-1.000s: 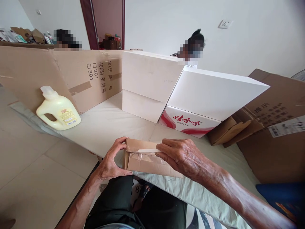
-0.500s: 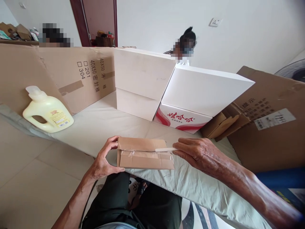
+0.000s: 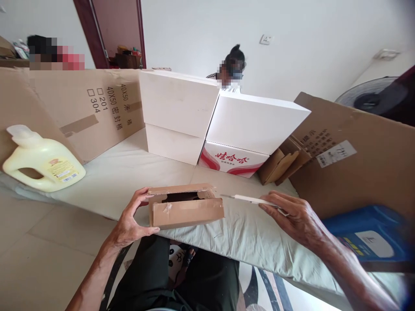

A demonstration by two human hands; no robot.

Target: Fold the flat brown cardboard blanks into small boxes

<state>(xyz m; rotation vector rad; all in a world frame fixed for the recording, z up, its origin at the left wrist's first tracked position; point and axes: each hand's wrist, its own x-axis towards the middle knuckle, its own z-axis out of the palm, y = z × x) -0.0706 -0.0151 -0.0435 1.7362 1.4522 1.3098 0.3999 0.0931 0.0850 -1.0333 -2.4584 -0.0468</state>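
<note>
My left hand [image 3: 132, 218] grips the left end of a small brown cardboard box [image 3: 188, 214], thumb in front and fingers behind. The top flaps of the box stand apart, and a dark gap [image 3: 181, 196] shows between them; what lies inside cannot be made out. To the right of the box, my right hand [image 3: 288, 211] is closed around a white-handled utility knife [image 3: 251, 199]. Its thin blade points left toward the box and is apart from it.
White boxes [image 3: 178, 99] are stacked behind, one with red printing [image 3: 230, 160]. A pale yellow jug [image 3: 42, 160] stands left, a blue container [image 3: 372, 233] right. Large cardboard sheets [image 3: 350, 160] flank the cloth-covered surface [image 3: 123, 172]. Two people are beyond, one near the wall [image 3: 233, 65].
The knife has come away from the box's top seam to the right, and the flaps have parted. My view has turned right.
</note>
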